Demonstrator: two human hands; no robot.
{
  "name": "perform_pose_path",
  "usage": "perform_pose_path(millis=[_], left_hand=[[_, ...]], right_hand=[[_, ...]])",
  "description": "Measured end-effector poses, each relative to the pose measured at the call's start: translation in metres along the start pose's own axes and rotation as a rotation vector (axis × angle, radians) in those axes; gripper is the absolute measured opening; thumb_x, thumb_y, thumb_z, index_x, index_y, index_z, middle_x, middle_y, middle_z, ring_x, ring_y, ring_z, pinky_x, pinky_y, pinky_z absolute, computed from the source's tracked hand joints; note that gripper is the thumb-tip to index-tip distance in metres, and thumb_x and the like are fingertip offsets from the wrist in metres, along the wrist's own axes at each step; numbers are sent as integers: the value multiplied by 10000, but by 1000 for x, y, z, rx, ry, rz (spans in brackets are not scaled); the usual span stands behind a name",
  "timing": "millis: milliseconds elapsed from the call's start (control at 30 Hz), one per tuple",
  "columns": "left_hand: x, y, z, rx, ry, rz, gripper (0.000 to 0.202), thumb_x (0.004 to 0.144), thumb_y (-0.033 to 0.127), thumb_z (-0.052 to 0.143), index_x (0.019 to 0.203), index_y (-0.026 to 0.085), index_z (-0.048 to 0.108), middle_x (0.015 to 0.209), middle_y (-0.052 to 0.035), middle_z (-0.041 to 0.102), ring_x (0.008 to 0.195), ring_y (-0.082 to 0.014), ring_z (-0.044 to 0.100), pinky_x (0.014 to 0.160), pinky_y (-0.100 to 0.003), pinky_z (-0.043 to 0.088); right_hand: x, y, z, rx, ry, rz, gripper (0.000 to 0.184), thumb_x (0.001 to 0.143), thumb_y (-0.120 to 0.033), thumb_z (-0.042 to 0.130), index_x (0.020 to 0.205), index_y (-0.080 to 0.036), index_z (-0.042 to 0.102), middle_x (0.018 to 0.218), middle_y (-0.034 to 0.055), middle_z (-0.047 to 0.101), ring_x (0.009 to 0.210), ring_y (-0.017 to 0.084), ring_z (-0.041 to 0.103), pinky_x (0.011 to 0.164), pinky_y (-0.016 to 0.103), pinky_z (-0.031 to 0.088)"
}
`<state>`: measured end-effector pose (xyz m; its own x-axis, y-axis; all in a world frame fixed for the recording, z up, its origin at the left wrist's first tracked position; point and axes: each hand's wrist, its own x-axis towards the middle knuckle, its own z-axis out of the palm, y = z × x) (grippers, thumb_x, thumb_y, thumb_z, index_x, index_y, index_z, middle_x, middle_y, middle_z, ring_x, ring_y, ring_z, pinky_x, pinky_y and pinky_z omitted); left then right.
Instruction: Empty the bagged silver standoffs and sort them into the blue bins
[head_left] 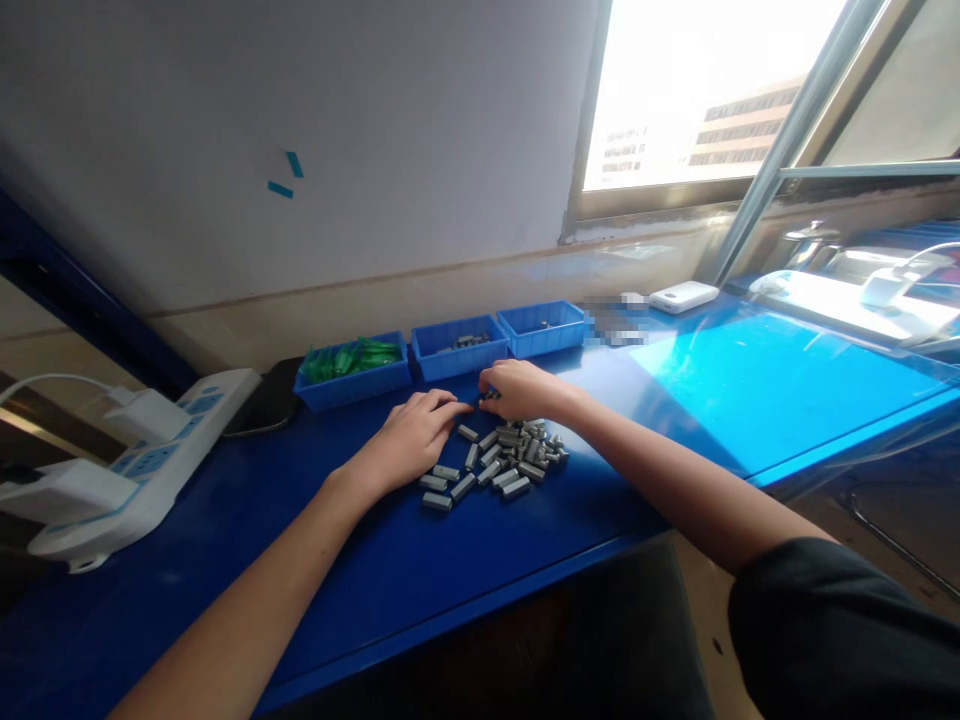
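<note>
A white power strip runs off the left edge, its markings too small to read. The left hand lies curled on the blue table; whether its fingertips grip anything, I cannot tell. Just beside it, the right hand pinches what seems a small grey piece, above the pile of grey pieces. Farther right, a blurred patch hides something.

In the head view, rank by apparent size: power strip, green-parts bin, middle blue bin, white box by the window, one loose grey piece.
1. power strip, though it is nearest the camera, so unsure
2. green-parts bin and middle blue bin: look alike
3. white box
4. grey piece
</note>
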<state>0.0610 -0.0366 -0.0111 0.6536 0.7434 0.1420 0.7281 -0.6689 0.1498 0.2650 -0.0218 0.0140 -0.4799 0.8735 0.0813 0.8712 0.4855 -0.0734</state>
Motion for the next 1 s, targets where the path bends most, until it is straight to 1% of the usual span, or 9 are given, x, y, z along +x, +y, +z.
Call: perform_pose_path(millis=[267, 433, 533, 600, 667, 733, 833, 900, 1000], left_hand=[[0, -2, 2, -6, 3, 9, 371, 938, 272, 340, 1245, 291, 547, 1268, -44, 522, 1133, -237, 476, 951, -404, 422], [1, -3, 2, 0, 5, -1, 369, 945, 289, 331, 1247, 285, 541, 1277, -51, 519, 1151, -246, 468, 930, -410, 437], [0, -3, 2, -1, 8, 4, 369, 947, 294, 328, 1252, 298, 535, 1275, -45, 520, 1149, -243, 471, 933, -420, 436], [0, -2, 3, -5, 19, 4, 369, 948, 292, 325, 1249, 304, 538, 1275, -44, 518, 1137, -236, 477, 937, -420, 434], [0, -1, 3, -14, 25, -1, 371, 948, 293, 324, 1246, 305, 546, 1268, -46, 519, 1128, -232, 480, 940, -417, 432], [0, 0, 2, -22, 23, -5, 375, 949, 296, 321, 1244, 302, 552, 1259, -48, 523, 1123, -233, 480, 941, -416, 432], [0, 0, 1, -22, 13, -12, 383, 953, 302, 306, 1249, 301, 549, 1265, -48, 519, 1130, -237, 478, 934, -419, 436], [0, 1, 0, -19, 3, -11, 380, 952, 297, 309, 1245, 301, 550, 1270, -47, 517, 1139, -239, 476, 931, -418, 439], [-1, 2, -1, -12, 0, -6, 371, 944, 279, 327, 1236, 297, 555, 1268, -44, 521, 1140, -237, 477, 940, -413, 439]], right_hand=[[4, 6, 3, 170, 19, -190, 239, 774, -351, 676, 920, -162, 667, 873, 57, 646, 775, 152, 576, 652, 218, 379], [1, 2, 6, 225, 118, -196, 162, 772, -297, 657, 864, -164, 661, 830, 37, 617, 721, 135, 545, 631, 223, 366], [-3, -2, -5, 276, 292, -227, 136, 786, -281, 636, 850, -162, 646, 883, 45, 597, 780, 142, 552, 690, 238, 400], [-7, 3, -18, 253, 494, -207, 134, 825, -280, 589, 890, -171, 632, 943, 61, 587, 877, 169, 549, 776, 274, 418], [-10, 15, -30, 160, 708, -62, 174, 873, -278, 511, 983, -187, 611, 1015, 87, 578, 984, 212, 523, 855, 334, 413], [-11, 34, -37, 40, 828, 193, 240, 888, -280, 475, 1076, -182, 586, 1081, 125, 567, 1052, 261, 495, 881, 397, 407], [-10, 54, -33, -71, 724, 420, 351, 846, -314, 539, 1139, -124, 573, 1135, 180, 560, 1064, 310, 503, 855, 420, 424], [-9, 53, -25, -58, 532, 356, 349, 833, -340, 555, 1111, -136, 605, 1092, 156, 602, 1010, 285, 550, 826, 374, 441], [-5, 31, -14, 27, 224, 144, 277, 820, -392, 564, 1001, -212, 672, 948, 70, 675, 889, 223, 612, 735, 289, 448]])
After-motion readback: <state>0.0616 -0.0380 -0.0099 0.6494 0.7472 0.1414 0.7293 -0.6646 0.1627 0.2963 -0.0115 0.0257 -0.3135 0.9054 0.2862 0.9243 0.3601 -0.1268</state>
